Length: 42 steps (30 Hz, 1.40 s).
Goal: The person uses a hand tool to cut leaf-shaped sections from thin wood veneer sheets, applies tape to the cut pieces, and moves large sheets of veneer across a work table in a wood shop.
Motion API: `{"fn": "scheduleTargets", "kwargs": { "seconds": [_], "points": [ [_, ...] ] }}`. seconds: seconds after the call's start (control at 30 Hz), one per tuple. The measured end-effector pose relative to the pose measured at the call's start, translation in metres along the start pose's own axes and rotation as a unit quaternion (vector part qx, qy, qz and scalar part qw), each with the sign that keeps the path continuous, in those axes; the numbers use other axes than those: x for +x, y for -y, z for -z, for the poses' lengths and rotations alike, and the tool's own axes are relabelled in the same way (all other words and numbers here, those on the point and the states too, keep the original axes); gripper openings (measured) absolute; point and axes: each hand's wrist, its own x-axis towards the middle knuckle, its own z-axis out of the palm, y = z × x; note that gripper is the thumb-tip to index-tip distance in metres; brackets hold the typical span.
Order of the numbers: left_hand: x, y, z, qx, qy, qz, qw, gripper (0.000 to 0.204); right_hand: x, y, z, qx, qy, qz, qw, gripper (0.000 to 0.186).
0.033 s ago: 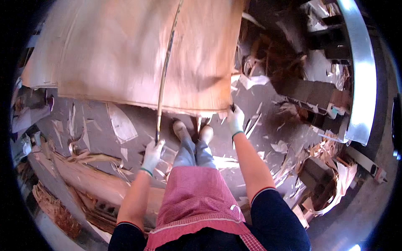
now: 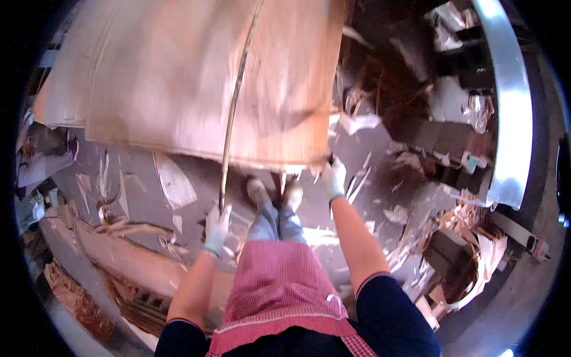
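Note:
My gloved left hand [image 2: 217, 229] is closed around the lower end of a long thin rod [image 2: 237, 89], which runs up over pale brown wood sheets [image 2: 178, 71] with uneven, layered near edges. My gloved right hand [image 2: 335, 178] is closed at the sheets' near right corner, on a small dark thing that I cannot make out. The near edge hangs just above my shoes [image 2: 257, 189] on the dusty floor. A pink checked apron [image 2: 279, 279] covers my front. Motion blurs both hands and the sheets.
Veneer scraps [image 2: 172, 184] litter the floor [image 2: 137, 208]. A shiny metal beam [image 2: 508, 119] curves along the right, beside dark blocks and debris. A long wooden piece [image 2: 107, 250] lies at lower left, and a heap of torn veneer [image 2: 464, 256] at lower right.
Both my hands, the rod and the sheets' near edge have shifted slightly down in the view, toward me. Both grips are unchanged.

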Motion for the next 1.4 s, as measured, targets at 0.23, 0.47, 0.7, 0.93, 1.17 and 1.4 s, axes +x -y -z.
{"fn": "scheduleTargets", "kwargs": {
  "seconds": [0.23, 0.47, 0.7, 0.93, 1.17, 1.4],
  "points": [
    [-0.037, 0.003, 0.045, 0.243, -0.09, -0.171, 0.951, 0.036, -0.064, 0.115, -0.051, -0.066, 0.137, 0.34, 0.928, 0.01],
    [0.077, -0.035, 0.063, 0.228, -0.07, -0.242, 0.941, 0.041, -0.125, 0.287, -0.235, -0.151, 0.287, 0.383, 0.865, 0.024],
    [0.176, 0.025, 0.083, 0.197, 0.024, -0.297, 0.934, 0.031, -0.119, 0.305, -0.384, -0.291, 0.375, 0.326, 0.817, 0.031],
    [0.166, 0.021, 0.083, 0.115, 0.088, -0.392, 0.908, 0.032, -0.103, 0.29, -0.436, -0.354, 0.397, 0.267, 0.803, 0.032],
    [0.188, -0.038, 0.213, 0.061, 0.126, -0.128, 0.982, 0.035, -0.156, 0.315, -0.384, -0.064, 0.272, 0.252, 0.927, 0.041],
    [0.173, -0.05, 0.172, -0.016, 0.237, -0.017, 0.971, 0.025, -0.099, 0.253, -0.346, -0.277, 0.083, 0.136, 0.947, 0.052]
  ]
}}
